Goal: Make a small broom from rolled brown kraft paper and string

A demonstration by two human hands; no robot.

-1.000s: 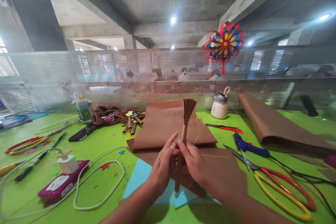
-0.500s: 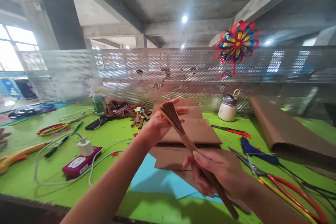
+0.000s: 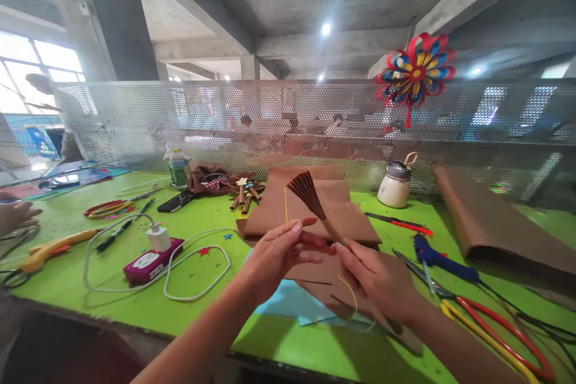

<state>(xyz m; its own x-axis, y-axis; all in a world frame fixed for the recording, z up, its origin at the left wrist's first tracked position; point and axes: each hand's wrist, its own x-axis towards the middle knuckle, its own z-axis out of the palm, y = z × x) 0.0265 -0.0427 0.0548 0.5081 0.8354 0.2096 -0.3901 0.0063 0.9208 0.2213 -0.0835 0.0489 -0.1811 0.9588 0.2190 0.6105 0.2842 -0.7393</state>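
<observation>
Both hands hold a small brown paper broom (image 3: 315,201) above the green table (image 3: 135,306); its fanned, pleated head points up and left. My right hand (image 3: 373,279) grips the rolled paper handle low down. My left hand (image 3: 279,252) is closed in a pinch on a thin yellow string (image 3: 285,207) beside the handle; the string rises from my fingers and trails down past my right hand. Under the hands lie folded brown paper sheets (image 3: 310,216) and a light blue sheet (image 3: 292,303).
Scissors with red and yellow handles (image 3: 486,324), a blue glue gun (image 3: 438,255), a red pen (image 3: 400,222) and a white pot (image 3: 396,184) sit to the right. A magenta power bank (image 3: 150,261) with white cable lies left. Another person's hand (image 3: 15,216) rests far left.
My left hand has come down from the broom's fanned head to the handle and now pinches the yellow string. The broom has tilted more upright, and my view has swung left.
</observation>
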